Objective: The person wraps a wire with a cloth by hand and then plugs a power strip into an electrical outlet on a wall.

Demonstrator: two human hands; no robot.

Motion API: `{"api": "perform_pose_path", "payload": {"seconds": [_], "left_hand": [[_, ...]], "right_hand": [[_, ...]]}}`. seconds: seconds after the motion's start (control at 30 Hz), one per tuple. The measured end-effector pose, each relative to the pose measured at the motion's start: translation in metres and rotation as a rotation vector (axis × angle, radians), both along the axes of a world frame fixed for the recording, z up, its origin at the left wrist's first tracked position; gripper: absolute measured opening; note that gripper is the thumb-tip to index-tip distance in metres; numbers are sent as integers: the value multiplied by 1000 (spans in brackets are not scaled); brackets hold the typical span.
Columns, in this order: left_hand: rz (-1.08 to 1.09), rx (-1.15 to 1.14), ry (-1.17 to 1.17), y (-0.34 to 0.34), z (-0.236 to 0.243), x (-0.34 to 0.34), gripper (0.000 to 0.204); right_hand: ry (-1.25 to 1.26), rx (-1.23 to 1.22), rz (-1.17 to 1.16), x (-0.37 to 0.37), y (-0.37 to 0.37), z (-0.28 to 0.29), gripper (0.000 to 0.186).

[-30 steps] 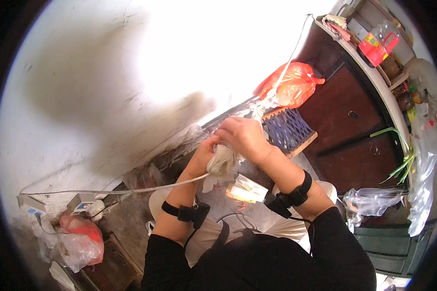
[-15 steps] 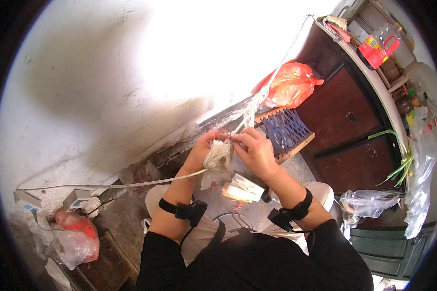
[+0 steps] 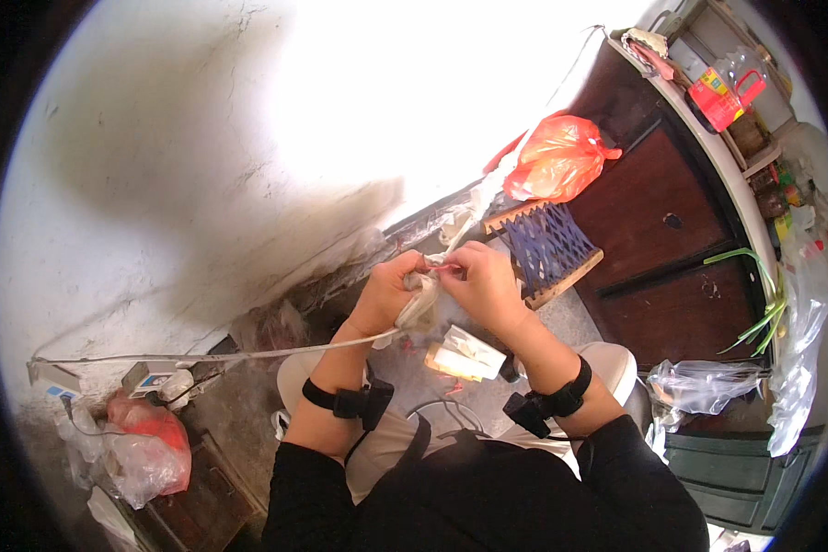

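Note:
A pale cable (image 3: 248, 354) runs from the lower left wall up towards the back right, passing my hands. Around it between my fingers is a bunched off-white wrapping (image 3: 420, 305), like thin cloth or plastic. My left hand (image 3: 383, 296) is closed on this wrapping, its loose part hanging below the fingers. Close by on the right, my right hand (image 3: 489, 285) pinches at the same spot; its fingertips nearly meet the left ones. A small reddish bit shows between the fingertips, too small to name. More whitish wrapping (image 3: 488, 195) covers the cable farther up.
Below my hands lies an opened pale box or packet (image 3: 465, 354). A wooden folding stool with a blue woven seat (image 3: 552, 253) stands beyond my right hand, near an orange plastic bag (image 3: 561, 158). Dark cabinets (image 3: 667, 221) line the right; power sockets (image 3: 152, 377) sit lower left.
My hands have drawn closer together at the wrapping. Its loose part, spread over my left wrist before, now hangs narrower and lower between the hands. The view has shifted slightly.

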State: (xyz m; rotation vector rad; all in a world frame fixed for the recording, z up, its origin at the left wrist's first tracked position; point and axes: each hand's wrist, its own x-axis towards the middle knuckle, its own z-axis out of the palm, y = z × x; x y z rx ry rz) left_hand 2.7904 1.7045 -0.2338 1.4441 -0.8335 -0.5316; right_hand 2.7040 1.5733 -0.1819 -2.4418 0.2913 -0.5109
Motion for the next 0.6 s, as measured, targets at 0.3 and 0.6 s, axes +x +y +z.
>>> {"api": "perform_pose_path", "payload": {"seconds": [0.3,0.6], "left_hand": [[-83,-168,313,-4,7,-5,19],[-299,-449,736,-12,-16,10,28]], "right_hand": [[-170,284,-103,3,5,-29,7],[31,1911,-364,-33,13,-111,17]]}}
